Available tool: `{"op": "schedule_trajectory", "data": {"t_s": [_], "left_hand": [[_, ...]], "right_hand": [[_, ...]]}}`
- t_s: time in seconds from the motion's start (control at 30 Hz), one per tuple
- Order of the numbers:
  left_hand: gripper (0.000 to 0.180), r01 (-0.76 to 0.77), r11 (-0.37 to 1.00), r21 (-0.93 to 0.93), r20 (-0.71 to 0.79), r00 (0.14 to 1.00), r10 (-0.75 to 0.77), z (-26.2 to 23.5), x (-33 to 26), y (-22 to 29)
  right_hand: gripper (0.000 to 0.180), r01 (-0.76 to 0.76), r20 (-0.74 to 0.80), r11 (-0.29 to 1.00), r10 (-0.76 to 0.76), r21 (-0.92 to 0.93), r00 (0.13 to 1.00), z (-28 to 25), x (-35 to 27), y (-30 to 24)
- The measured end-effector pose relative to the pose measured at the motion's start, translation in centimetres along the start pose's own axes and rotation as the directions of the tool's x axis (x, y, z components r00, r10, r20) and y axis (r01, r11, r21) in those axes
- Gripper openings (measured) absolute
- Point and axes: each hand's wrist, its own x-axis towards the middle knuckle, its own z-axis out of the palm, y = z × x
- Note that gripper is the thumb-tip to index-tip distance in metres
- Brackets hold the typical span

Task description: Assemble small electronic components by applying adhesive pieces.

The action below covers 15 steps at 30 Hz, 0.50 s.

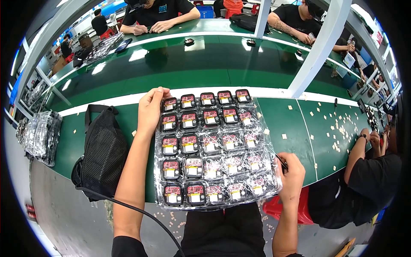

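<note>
A clear plastic blister tray (pixel 222 155) lies in front of me and overhangs the bench's near edge. Its pockets hold rows of small black square cases (pixel 189 120) with red circuit boards and white-and-yellow parts inside. Glossy plastic and glare blur the cases on the right. At the far left corner, my left hand (pixel 150 105) has its fingers closed on the tray's edge. By the right edge, my right hand (pixel 293 173) is closed around a slim black tool (pixel 281 162), its tip toward the tray. Whether those fingers also grip the tray, I cannot tell.
Left of my arm sits a black mesh bag (pixel 102 150), with a black cable below it. Stacked clear trays (pixel 41 137) stand far left. Small tan squares (pixel 338 128) litter the right bench. A co-worker (pixel 372 180) sits at right; others work across a green surface (pixel 180 73).
</note>
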Motion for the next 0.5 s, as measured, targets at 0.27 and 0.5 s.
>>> {"op": "schedule_trajectory", "data": {"t_s": [0.27, 0.5], "left_hand": [[0.032, -0.008, 1.0, 0.003, 0.001, 1.0, 0.008, -0.07, 0.1, -0.23], [0.032, -0.01, 1.0, 0.018, -0.001, 1.0, 0.01, 0.0, -0.02, 0.15]], "right_hand": [[0.011, 0.039, -0.021, 0.999, -0.039, 0.008, 0.999, 0.08, 0.03, 0.22], [0.011, 0.026, -0.009, 1.0, -0.026, 0.004, 1.0, 0.17, -0.06, 0.31]]}}
